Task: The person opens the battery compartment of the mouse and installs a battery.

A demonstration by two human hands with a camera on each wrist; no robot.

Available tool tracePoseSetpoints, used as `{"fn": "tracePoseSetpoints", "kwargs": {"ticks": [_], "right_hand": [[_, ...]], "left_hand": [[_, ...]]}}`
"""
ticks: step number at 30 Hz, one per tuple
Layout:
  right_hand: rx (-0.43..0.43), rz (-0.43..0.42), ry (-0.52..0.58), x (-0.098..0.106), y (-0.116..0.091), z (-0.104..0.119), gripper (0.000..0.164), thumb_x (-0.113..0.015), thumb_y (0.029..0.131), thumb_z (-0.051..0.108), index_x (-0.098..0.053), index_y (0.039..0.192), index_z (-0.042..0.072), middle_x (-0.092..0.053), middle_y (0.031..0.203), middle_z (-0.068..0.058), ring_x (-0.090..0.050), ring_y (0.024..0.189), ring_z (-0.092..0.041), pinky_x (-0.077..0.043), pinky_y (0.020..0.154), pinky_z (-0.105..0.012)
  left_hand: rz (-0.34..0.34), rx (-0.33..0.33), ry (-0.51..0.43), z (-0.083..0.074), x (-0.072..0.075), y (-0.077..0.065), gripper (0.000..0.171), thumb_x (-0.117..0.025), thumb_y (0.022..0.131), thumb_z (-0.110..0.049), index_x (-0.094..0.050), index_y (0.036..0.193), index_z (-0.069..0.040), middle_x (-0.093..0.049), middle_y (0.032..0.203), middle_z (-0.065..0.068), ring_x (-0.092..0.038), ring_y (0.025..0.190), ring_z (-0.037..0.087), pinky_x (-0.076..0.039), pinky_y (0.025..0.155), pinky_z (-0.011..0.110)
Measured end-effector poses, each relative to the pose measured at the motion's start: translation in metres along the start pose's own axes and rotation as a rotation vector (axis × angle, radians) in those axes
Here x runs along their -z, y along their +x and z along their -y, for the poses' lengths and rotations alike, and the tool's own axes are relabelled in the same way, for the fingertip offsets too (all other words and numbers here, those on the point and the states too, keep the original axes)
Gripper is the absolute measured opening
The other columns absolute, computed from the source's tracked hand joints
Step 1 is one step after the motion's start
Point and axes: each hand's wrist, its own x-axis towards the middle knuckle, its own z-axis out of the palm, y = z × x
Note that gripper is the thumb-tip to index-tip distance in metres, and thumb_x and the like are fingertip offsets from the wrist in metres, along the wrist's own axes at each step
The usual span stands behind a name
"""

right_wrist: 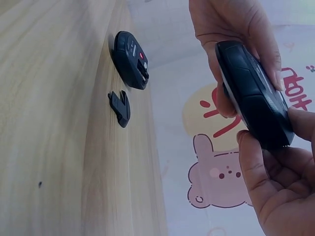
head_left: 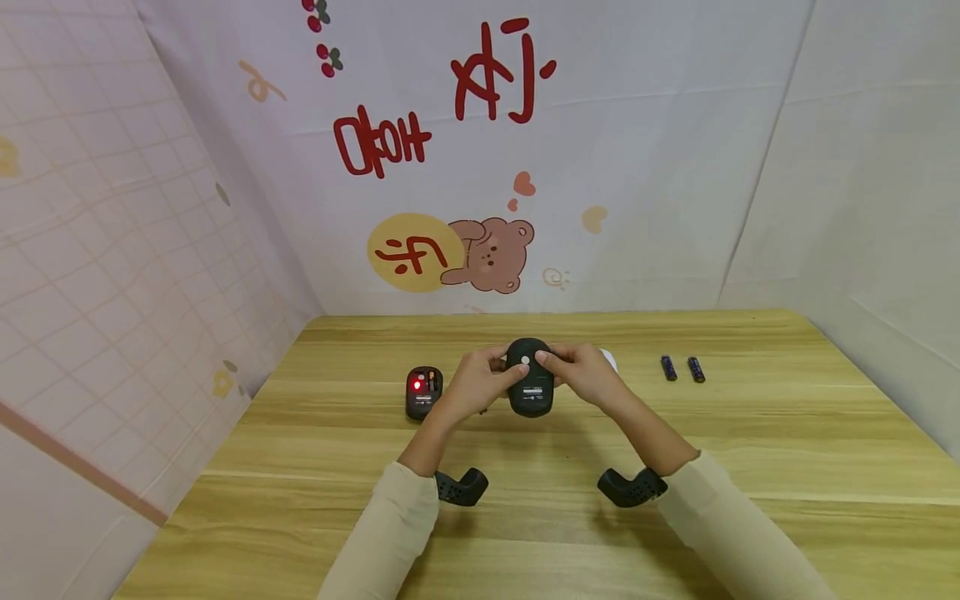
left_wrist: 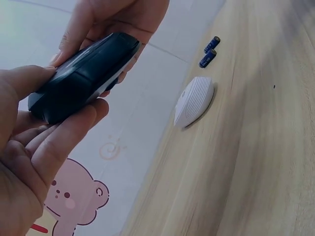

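A black computer mouse (head_left: 530,392) is held up above the table with its label side facing the head camera. My left hand (head_left: 482,382) grips it from one side, the thumb lying on the underside. On the other side my right hand (head_left: 587,372) pinches it, thumb near the round light spot. Left of the hands a second mouse (head_left: 423,406) lies upside down, its battery bay uncovered and a red light glowing. Beside that mouse, a loose black battery cover (right_wrist: 119,108) rests on the table in the right wrist view.
Two blue batteries (head_left: 682,369) lie on the wooden table (head_left: 750,467) to the right. A white ribbed object (left_wrist: 195,102) sits behind my right hand, mostly hidden in the head view. A printed cloth wall (head_left: 637,167) stands at the table's back edge.
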Motion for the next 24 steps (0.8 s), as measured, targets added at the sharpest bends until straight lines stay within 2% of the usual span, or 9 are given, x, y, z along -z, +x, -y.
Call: {"fn": "tracePoseSetpoints", "kwargs": {"ticks": [3,7,15,24], "right_hand": [[0.018,-0.001,0.007,0.0,0.0,0.0,0.046,-0.052,0.095,0.033,-0.057,0.123,-0.003,-0.068,0.093,-0.012,-0.065,0.073,-0.019,-0.049,0.079,-0.047],[0.046,0.003,0.024,0.0,-0.001,0.0,0.045,-0.053,0.095,0.032,-0.057,0.123,-0.003,-0.068,0.096,-0.013,-0.065,0.075,-0.02,-0.051,0.075,-0.04],[0.085,0.076,0.094,0.0,-0.002,-0.001,0.046,-0.067,0.086,0.022,-0.057,0.125,0.0,-0.064,0.109,-0.013,-0.061,0.1,-0.025,-0.05,0.082,-0.038],[0.105,0.081,0.08,0.001,-0.003,-0.001,0.04,-0.065,0.087,0.018,-0.059,0.121,-0.003,-0.065,0.106,-0.015,-0.062,0.097,-0.025,-0.05,0.082,-0.038]], "left_hand": [[0.017,0.014,-0.012,-0.013,0.002,-0.006,0.045,-0.06,0.091,-0.011,-0.048,0.132,0.002,-0.064,0.1,0.022,-0.066,0.083,0.026,-0.053,0.071,0.044],[0.024,0.014,-0.029,-0.028,0.003,-0.014,0.042,-0.058,0.092,-0.009,-0.048,0.13,0.006,-0.064,0.101,0.023,-0.066,0.086,0.026,-0.053,0.071,0.042],[0.033,0.022,-0.057,-0.026,0.005,-0.014,0.043,-0.058,0.091,-0.008,-0.048,0.131,0.004,-0.063,0.102,0.023,-0.066,0.085,0.025,-0.052,0.073,0.044],[0.032,0.04,-0.01,-0.029,0.004,-0.014,0.045,-0.059,0.091,-0.01,-0.046,0.133,0.004,-0.063,0.101,0.021,-0.067,0.082,0.024,-0.052,0.074,0.044]]}}
